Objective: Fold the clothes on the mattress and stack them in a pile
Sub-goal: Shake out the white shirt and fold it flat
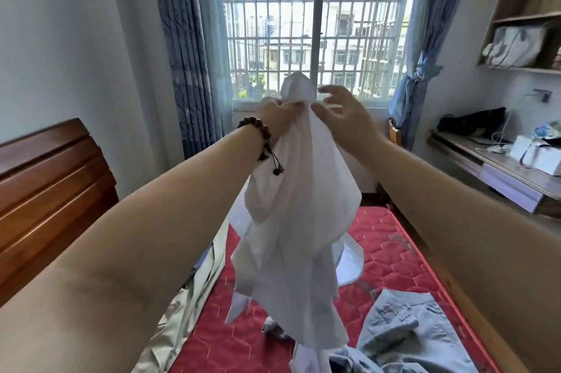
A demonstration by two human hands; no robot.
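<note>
1. Daylight from a barred window (318, 32) fills the top centre of the frame, with a red mattress (385, 251) across the bottom.
2. At centre frame the left hand (274, 117) is bunched tight around the top of a white shirt (291, 221), holding it high so the cloth hangs free above the mattress, probably to let it drop straight and show its shape.
3. Just right of it, the right hand (343, 117) has its fingers spread and loose, with thumb and fingertip touching the same top edge, seemingly hunting for a second hold.
4. At lower right a crumpled blue denim garment (406, 333) lies on the mattress, not yet folded.
5. Along the right edge stands a cluttered desk (501, 181).
</note>
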